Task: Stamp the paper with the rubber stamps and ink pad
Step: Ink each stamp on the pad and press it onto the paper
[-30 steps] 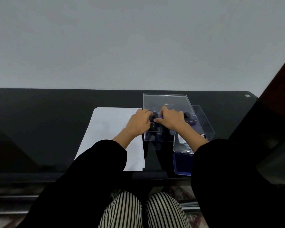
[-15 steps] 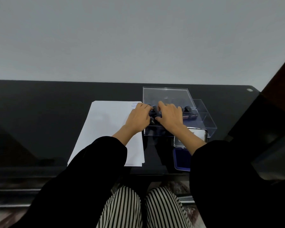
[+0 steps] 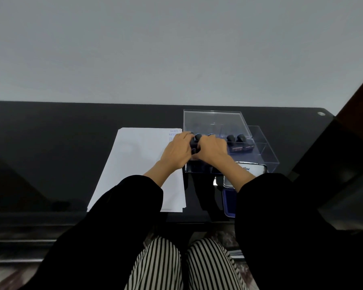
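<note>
A stack of white paper (image 3: 138,164) lies on the black table, with blue stamp marks at its top right corner. To its right stands a clear plastic box (image 3: 270,155) holding several dark rubber stamps; two of them (image 3: 237,141) stand free at the right. My left hand (image 3: 176,151) and my right hand (image 3: 213,150) meet over the box's left part. The fingers of both curl round a dark stamp (image 3: 197,138) between them. The open blue ink pad (image 3: 228,203) lies near the front edge, partly hidden by my right sleeve.
The box's clear lid (image 3: 214,122) leans behind the box. The ink pad's shiny lid (image 3: 254,169) lies just in front of the box. A dark wooden piece (image 3: 354,105) rises at the right. The table's front edge is close to my striped knees.
Both hands have stayed together on the stamps in the box, shifting only slightly. My head has tilted a little, so the table sits higher in view.
</note>
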